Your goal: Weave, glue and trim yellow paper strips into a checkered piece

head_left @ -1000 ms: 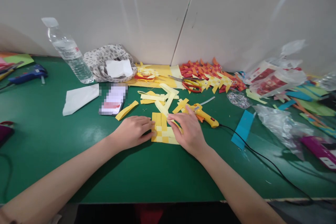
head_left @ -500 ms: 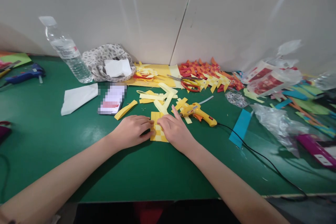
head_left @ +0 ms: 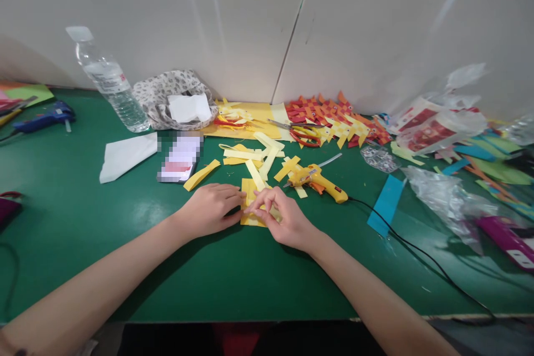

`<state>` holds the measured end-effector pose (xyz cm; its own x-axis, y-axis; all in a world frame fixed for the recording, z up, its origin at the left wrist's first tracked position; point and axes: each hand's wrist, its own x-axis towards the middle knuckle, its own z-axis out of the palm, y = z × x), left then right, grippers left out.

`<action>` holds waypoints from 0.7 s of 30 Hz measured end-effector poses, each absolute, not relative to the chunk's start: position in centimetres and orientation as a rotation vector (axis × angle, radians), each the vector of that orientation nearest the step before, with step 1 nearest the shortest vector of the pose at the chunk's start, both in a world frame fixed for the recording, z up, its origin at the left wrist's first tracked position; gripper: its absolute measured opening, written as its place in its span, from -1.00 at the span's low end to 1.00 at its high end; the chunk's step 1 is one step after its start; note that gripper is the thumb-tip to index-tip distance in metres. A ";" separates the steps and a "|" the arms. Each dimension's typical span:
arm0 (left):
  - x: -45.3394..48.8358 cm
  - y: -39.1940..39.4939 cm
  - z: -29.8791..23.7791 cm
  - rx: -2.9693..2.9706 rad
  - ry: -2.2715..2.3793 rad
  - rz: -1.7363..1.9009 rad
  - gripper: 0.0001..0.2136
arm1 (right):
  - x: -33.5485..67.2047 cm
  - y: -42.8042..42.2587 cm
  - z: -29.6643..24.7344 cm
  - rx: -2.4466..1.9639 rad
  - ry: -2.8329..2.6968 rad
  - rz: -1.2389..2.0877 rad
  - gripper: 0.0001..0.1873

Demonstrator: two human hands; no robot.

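As my left hand lies palm down on the smooth green worktop, its gently curved fingers rest their tips on the left edge of a flat woven yellow piece, the thumb parted a little from the rest. My right hand arches over the opposite side, fingers bent and tips brought nearly together above the weave; I cannot tell whether they pinch a strip. The piece lies straight ahead of me, between my hands, its deeper and paler yellow bands crossing in a checkerboard partly hidden by my fingers.

Taking that weave as the clock's centre, with twelve toward the wall, a loose tangle of thin, flat pale strips spreads at twelve. A creased yellow strip lies at ten, and beyond it, the same way, a glossy phone. Between two and three sits a yellow plastic glue gun, its thin black cord curving off toward four. At one are red-handled scissors, just in front of spiky red-and-orange woven shapes. A stiff blue strip lies flat at three, with crumpled clear plastic farther out. At eleven slumps a soft, speckled cloth bag.
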<state>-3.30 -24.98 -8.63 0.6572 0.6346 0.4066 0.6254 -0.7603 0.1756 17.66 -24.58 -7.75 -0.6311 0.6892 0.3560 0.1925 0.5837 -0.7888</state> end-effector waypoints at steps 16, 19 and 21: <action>-3.2 -25.1 -8.0 2.892 1.113 0.627 -0.73 | 20.0 -22.6 -7.6 -0.968 -1.660 0.265 -0.89; -3.2 -25.1 -7.9 2.907 1.102 0.565 -0.73 | 20.2 -22.7 -7.5 -1.024 -1.622 0.251 -0.90; -3.3 -25.1 -8.0 2.912 1.097 0.584 -0.73 | 20.4 -22.7 -7.4 -1.023 -1.634 0.257 -0.92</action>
